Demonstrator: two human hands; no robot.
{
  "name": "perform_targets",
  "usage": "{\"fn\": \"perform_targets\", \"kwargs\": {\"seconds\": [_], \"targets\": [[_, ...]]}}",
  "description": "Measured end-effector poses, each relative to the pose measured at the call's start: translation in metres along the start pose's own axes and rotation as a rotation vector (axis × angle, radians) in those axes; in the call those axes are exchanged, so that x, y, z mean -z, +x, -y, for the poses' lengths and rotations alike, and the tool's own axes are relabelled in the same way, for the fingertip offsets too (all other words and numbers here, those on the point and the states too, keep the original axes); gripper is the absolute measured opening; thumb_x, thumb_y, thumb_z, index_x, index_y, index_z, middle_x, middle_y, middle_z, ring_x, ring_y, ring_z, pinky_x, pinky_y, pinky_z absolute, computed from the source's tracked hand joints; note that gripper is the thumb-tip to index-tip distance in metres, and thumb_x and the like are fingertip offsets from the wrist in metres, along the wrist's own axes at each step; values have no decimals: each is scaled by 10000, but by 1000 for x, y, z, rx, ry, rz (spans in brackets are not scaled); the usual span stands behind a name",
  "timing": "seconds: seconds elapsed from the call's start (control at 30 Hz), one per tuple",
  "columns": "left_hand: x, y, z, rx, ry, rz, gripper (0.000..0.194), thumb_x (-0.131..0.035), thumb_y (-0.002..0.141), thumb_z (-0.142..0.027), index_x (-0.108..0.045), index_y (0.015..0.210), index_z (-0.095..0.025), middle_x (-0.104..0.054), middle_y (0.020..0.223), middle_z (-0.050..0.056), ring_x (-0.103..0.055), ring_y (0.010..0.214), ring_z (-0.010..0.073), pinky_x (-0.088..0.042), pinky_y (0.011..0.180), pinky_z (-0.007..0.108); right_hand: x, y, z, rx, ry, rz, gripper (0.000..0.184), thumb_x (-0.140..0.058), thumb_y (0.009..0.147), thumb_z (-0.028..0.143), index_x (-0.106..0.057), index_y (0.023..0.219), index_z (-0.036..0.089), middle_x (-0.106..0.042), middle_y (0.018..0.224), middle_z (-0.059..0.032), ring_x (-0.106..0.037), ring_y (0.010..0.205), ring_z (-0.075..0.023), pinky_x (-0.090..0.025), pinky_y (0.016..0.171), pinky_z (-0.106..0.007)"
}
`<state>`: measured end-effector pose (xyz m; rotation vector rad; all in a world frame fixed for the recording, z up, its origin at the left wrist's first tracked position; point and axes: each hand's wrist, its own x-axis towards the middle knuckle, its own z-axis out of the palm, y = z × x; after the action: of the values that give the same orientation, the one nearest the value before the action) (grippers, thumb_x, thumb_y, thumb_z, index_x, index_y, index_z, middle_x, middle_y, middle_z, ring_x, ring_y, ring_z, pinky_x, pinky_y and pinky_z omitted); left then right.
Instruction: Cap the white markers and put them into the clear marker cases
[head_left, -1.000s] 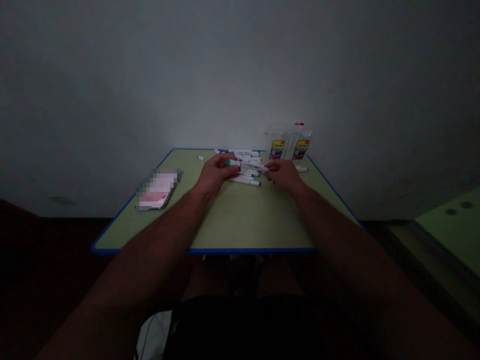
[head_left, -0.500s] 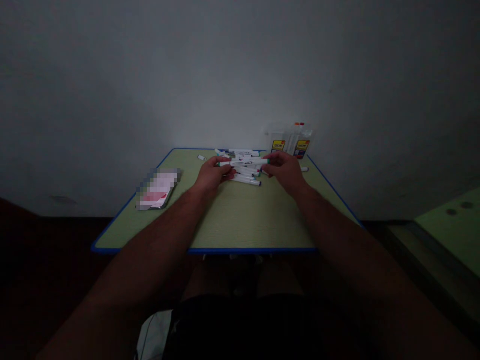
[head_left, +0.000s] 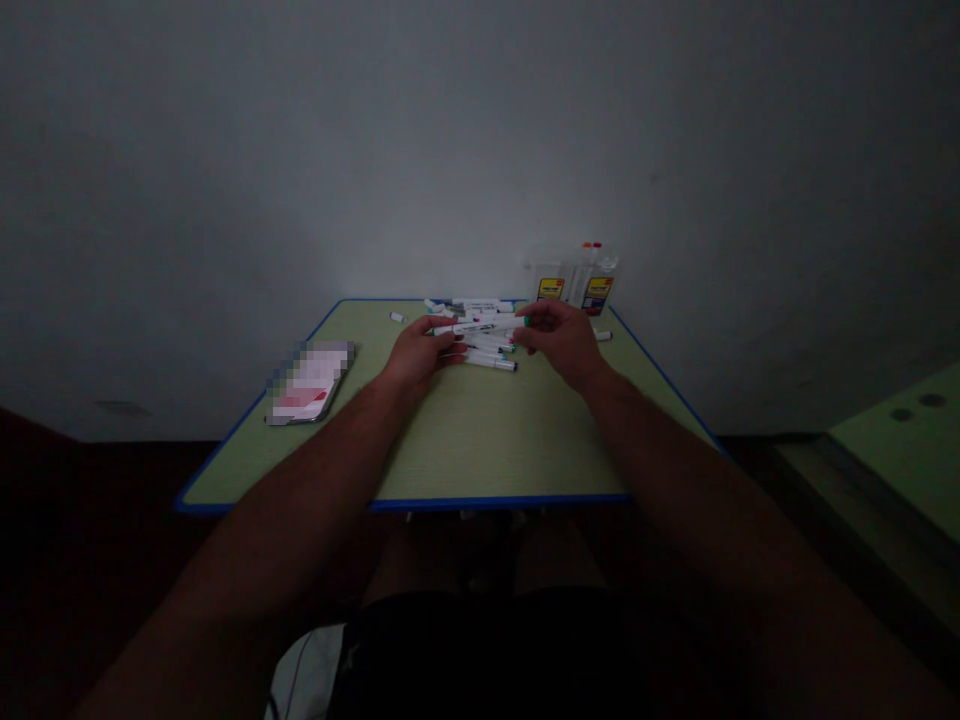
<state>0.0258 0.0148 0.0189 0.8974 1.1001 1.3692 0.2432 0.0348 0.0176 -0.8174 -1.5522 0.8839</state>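
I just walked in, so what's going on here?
A person holds a white marker between the left hand and the right hand, a green end at the right. Other markers lie loosely on the table close by. Clear cases stand at the back right, and a flat, partly pixelated item lies at the left.

Phone (head_left: 315,385) left, markers (head_left: 491,362) centre, cases (head_left: 598,289) back right

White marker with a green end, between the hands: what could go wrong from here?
The slim white marker with a green end might slip from the left hand, or be nudged by the right hand, and drop among the loose white markers nearby. The short white cylindrical piece, lying apart on the pale green table, could roll if bumped.
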Motion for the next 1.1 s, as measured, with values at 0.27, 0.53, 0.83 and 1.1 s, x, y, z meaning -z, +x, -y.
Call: {"fn": "perform_targets", "kwargs": {"seconds": [0.27, 0.53, 0.83, 1.1], "targets": [[-1, -1, -1, -53, 1, -15, 192, -611, 797, 0, -628, 893, -165, -690, 743, 28, -640, 582, 114, -575, 610, 256, 0, -1, 2, -10, -14, -15, 271, -808, 694, 336, -675, 879, 189, -625, 635, 39, -544, 505, -85, -479, 479, -235], [-2, -2, -3, -27, -12, 3, 189, -596, 787, 11, -630, 878, -151, -679, 701, 31, -617, 538, 111, -563, 583, 253, 0, 0, 2, -14, 12, -68, 260, -803, 699, 337, -669, 877, 202, -632, 654, 38, -589, 545, -98, -493, 489, -232], [-1, -1, -2, -26, 1, 22, 154, -612, 795, -24, -639, 879, -150, -670, 728, 34, -613, 566, 110, -555, 594, 252, 0, 0, 3, -23, -8, -112, 246, -778, 745, 375, -653, 880, 211, -632, 653, 45, -578, 534, -92, -490, 495, -231], [1, 0, -1, -30, 0, 22, 121, -615, 802, -49, -647, 851, -155, -664, 702, 34, -604, 563, 116, -554, 599, 260, 0, -1, 6, -32, -28, -87, 261, -785, 731, 370, -652, 908, 232, -606, 676, 47, -583, 579, -100, -516, 525, -242]]}}
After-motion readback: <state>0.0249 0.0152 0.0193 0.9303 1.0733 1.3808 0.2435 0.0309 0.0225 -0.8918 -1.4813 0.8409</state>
